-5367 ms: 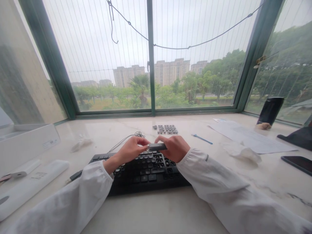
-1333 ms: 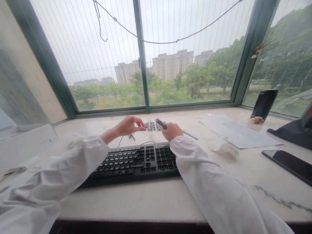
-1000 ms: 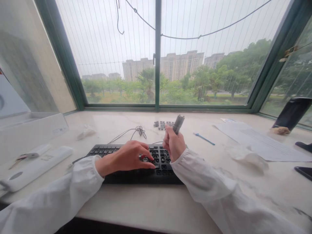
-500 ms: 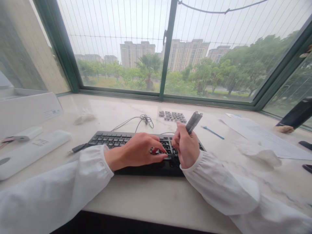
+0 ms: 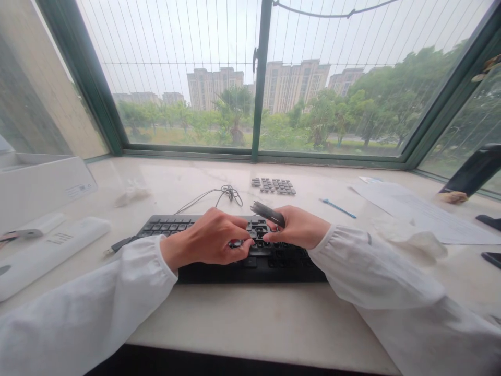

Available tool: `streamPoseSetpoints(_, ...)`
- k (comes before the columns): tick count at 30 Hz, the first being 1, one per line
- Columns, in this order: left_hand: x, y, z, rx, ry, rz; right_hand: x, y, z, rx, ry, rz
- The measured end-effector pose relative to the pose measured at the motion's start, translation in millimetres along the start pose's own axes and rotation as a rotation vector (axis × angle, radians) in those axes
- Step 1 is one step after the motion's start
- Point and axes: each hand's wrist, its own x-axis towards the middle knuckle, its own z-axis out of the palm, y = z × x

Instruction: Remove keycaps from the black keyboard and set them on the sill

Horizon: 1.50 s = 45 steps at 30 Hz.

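A black keyboard point(image 5: 219, 272) lies on the pale stone-like surface, with keycaps on its left part and bare key sockets showing towards the right. My left hand point(image 5: 211, 237) is over its middle, thumb and index finger pinched low at the keys; whatever sits between them is too small to tell. My right hand point(image 5: 299, 227) grips a dark brush point(image 5: 268, 213), whose bristle-like end points left and up. The right thumb and fingertips hang close over the sockets. Behind the keyboard, several loose keycaps point(image 5: 274, 185) are laid out in rows.
A coiled cable point(image 5: 230, 194) and a USB plug point(image 5: 117, 245) lie by the keyboard. At left stand a white box point(image 5: 43, 180) and a white power strip-like object point(image 5: 55, 256). To the right are a blue thin stick point(image 5: 338, 208), paper sheets point(image 5: 422, 211) and crumpled tissue point(image 5: 418, 243). Windows point(image 5: 254, 104) close off the back.
My right hand has turned, so the brush swings from pointing up and right to pointing left. My left hand has moved slightly left, its fingers drawn closer together. The whole view has shifted a little.
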Motion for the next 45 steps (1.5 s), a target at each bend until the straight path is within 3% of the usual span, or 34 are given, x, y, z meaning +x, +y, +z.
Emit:
streamPoseSetpoints(7,1.3,0.4,-1.3,0.026,-0.047,0.022,1.5,0.5,8.4,-0.044,-0.06,0.018)
streamPoseSetpoints(16,1.6,0.8,0.3,-0.044,-0.056,0.031,1.5,-2.7,6.7,0.02,-0.037,0.028)
streamPoseSetpoints(19,2.1,1.8,-0.6,-0.11,-0.027,0.009,1.8,-10.0,1.1,0.197,0.147,-0.019)
streamPoseSetpoints(22,3.6,6.6,-2.2,-0.214,0.011,-0.044,1.3,-21.1,-2.0,0.617,0.407,-0.068)
streamPoseSetpoints(25,4.9,13.5,-2.8,-0.28,0.004,-0.101,-0.7,-31.4,6.0,1.013,0.606,-0.078)
streamPoseSetpoints(27,5.2,17.0,-2.8,-0.292,-0.01,-0.128,-2.0,-35.1,17.3,1.121,0.687,-0.049)
streamPoseSetpoints(33,3.8,21.0,-2.4,-0.285,-0.005,-0.133,-2.8,-35.5,46.4,1.192,0.706,0.085)
streamPoseSetpoints(38,3.4,22.9,4.5,-0.266,0.001,-0.176,-3.5,-39.1,50.7,1.235,0.688,0.184)
streamPoseSetpoints(45,6.1,23.5,12.2,-0.311,0.017,-0.215,-4.0,-45.5,56.8,1.275,0.741,0.184)
